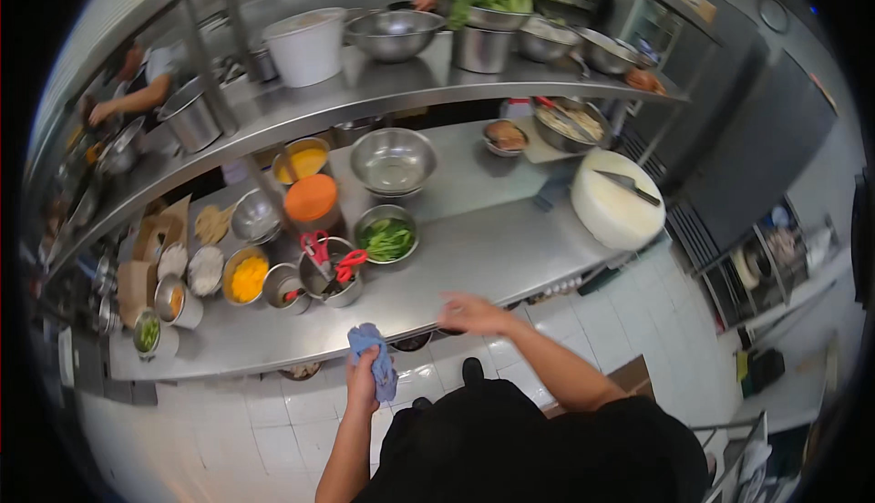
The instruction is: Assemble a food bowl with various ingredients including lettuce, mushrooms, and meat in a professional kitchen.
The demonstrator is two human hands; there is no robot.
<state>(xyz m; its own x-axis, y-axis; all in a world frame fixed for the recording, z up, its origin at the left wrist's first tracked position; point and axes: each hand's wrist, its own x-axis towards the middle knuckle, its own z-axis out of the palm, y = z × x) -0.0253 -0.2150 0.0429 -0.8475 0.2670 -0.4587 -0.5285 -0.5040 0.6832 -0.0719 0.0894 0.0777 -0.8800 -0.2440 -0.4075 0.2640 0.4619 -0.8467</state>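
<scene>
While one left hand [362, 380] grips one blue cloth [374, 357], two red-handled scissors [330, 261] stand nearby

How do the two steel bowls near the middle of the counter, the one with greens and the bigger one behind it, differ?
The bowl of greens is smaller, holds chopped green vegetables and sits nearer the counter's front edge. The large steel bowl is wider, looks empty and sits farther back, under the shelf. Both are round, shiny steel and upright.

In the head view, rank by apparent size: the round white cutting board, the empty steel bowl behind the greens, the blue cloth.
1. Round white cutting board
2. Empty steel bowl
3. Blue cloth, partly bunched in the left hand, nearer the camera, so its real size is unsure.
</scene>
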